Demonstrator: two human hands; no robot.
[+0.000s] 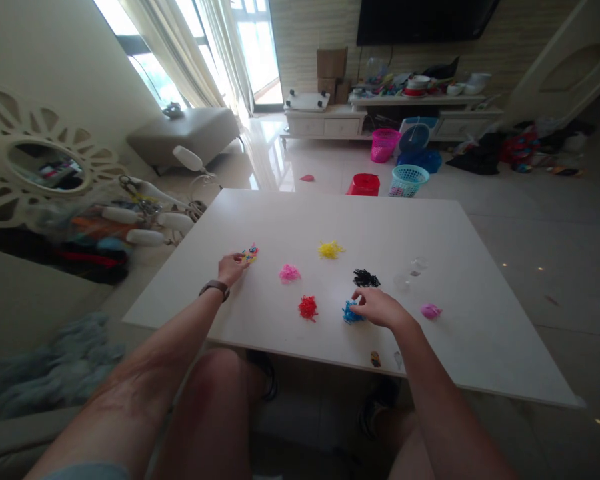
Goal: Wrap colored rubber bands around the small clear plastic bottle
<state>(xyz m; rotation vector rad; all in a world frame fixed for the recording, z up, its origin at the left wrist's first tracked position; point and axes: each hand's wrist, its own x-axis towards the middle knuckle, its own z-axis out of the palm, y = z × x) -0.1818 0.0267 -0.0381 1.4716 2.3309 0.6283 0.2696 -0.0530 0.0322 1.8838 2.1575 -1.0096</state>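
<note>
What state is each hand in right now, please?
Left hand: fingers at the mixed-colour pile; grip cannot be told.
Right hand: fingers at the blue pile; grip cannot be told.

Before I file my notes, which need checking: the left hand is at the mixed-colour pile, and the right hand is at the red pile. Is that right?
Not quite: the head view shows the right hand at the blue pile; the red pile lies apart from it. The left hand is at the mixed-colour pile.
</note>
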